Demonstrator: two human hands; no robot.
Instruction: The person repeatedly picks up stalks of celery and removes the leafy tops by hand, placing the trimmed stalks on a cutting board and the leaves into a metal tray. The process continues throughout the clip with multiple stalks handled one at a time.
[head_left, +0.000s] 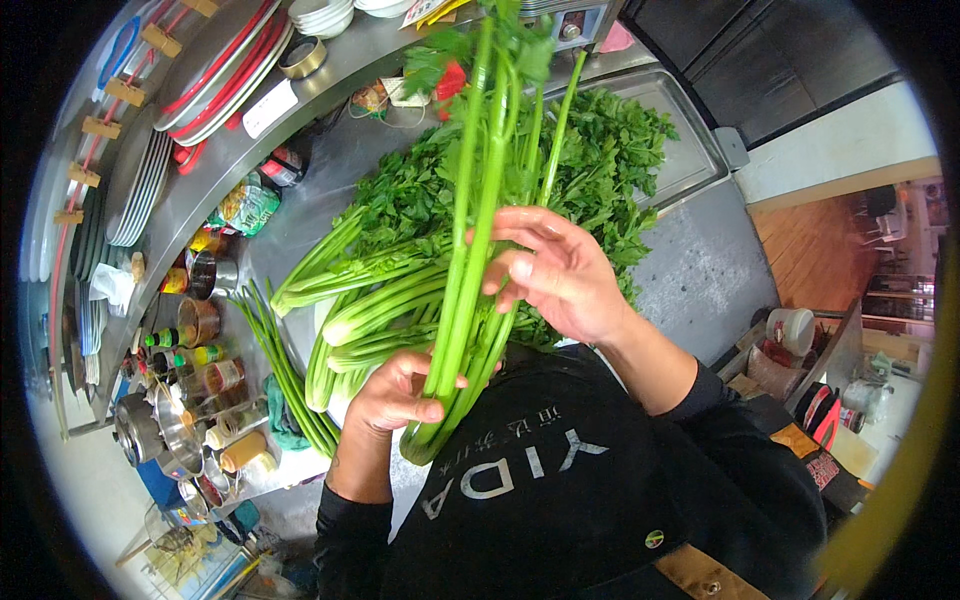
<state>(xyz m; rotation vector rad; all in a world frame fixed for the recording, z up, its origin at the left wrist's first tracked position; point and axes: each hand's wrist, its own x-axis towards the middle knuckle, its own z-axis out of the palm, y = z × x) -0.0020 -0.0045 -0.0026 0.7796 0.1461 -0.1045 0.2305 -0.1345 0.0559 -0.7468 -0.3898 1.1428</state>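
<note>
A bunch of celery (469, 277) stands out from my body, its root end low and its leaves towards the far shelf. My left hand (401, 390) grips it near the root end, thumb across the front of the stalks. Beside the upper stalks is my right hand (562, 277), fingers loosely curled and partly behind them; whether it grips any stalk is unclear. Beneath lies a heap of celery bunches (397, 300), pale root ends to the left and dark leaves (607, 150) to the right. Several thin green stalks (289, 367) lie apart at the left.
A metal tray (690, 135) sits under the leaves at the far right. Bottles and jars (202, 360) crowd the left side by a steel pot (139, 427). Above the counter (690, 262), a steel shelf (225, 161) carries plates (225, 67), bowls (322, 16) and a tape roll (303, 58).
</note>
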